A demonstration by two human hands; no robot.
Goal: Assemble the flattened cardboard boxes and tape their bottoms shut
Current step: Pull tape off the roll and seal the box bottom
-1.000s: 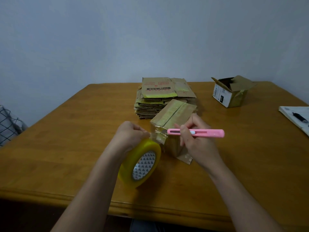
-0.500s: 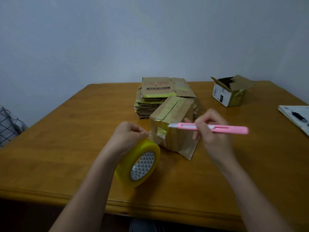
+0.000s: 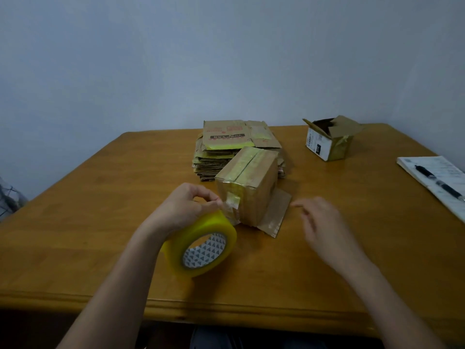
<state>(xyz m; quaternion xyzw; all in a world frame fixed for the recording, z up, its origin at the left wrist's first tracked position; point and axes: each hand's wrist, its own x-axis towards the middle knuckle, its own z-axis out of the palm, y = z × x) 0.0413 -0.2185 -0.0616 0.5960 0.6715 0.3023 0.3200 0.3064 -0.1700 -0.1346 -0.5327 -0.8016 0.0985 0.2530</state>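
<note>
1. The left hand (image 3: 186,207) grips the yellow tape roll (image 3: 201,244) at about 7 o'clock from the middle of the worktop (image 3: 100,222); its fingers curl over the top of the roll, and thumb and forefinger pinch the loose end of tape right at the near face of the box.
2. The right hand (image 3: 324,225) hovers at 5 o'clock, just beside the box, fingers loosely spread and blurred, with nothing in it.
3. The assembled box (image 3: 249,190) stands near the worktop's centre with its taped bottom up; a strip of tape runs along the seam and down the near face. One flap lies flat on the worktop at its right.
4. Touching the box at 12 o'clock is the stack of flattened boxes (image 3: 226,149).
5. At 2 o'clock, well apart, sits an open box (image 3: 329,139) with a white label.
6. At 3 o'clock a notepad (image 3: 437,182) lies with a pen (image 3: 435,182) on it.
</note>
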